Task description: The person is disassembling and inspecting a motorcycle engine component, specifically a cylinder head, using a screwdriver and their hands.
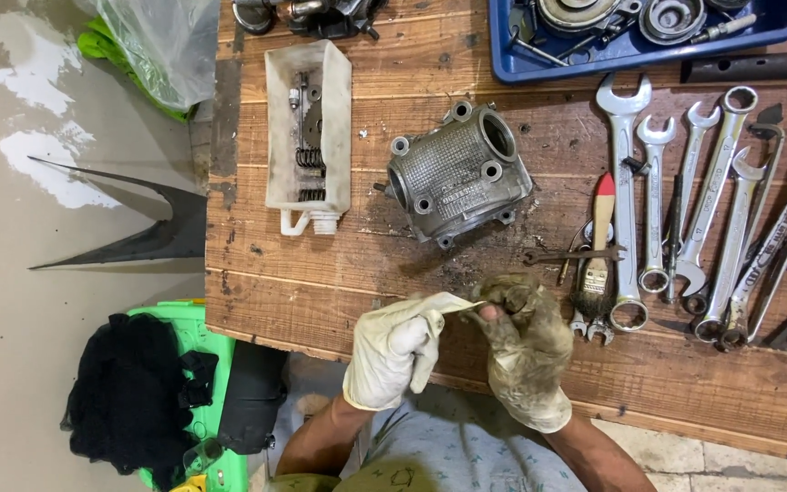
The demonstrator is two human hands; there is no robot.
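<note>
Both hands are gloved here, held close together over the near edge of the worktop (321, 301), which is rough reddish-brown wooden planks with grime and old stains. The left hand (393, 351) wears a fairly clean off-white glove, fingers curled shut and pinching the fingertip of the other glove. The right hand (528, 360) has a really filthy, oil-soaked glove, fingers bent in loosely; can't tell if it's gripping anything itself.

Just beyond the hands sits a cast metal engine cylinder (457, 182), dull grey with a fine ribbed texture, round bores and bolt lugs, lying tilted on the planks with dirt crumbs around it. To its left is a cut-open translucent white plastic jug (308, 137) on its side, used as a tray, with dark springs and small metal bits inside. Top right there's a blue plastic tray (649, 53) full of round metal engine parts. On the right lies a row of shiny chrome spanners (626, 200), plus a small wooden-handled brush (598, 246) with a red tip
</note>
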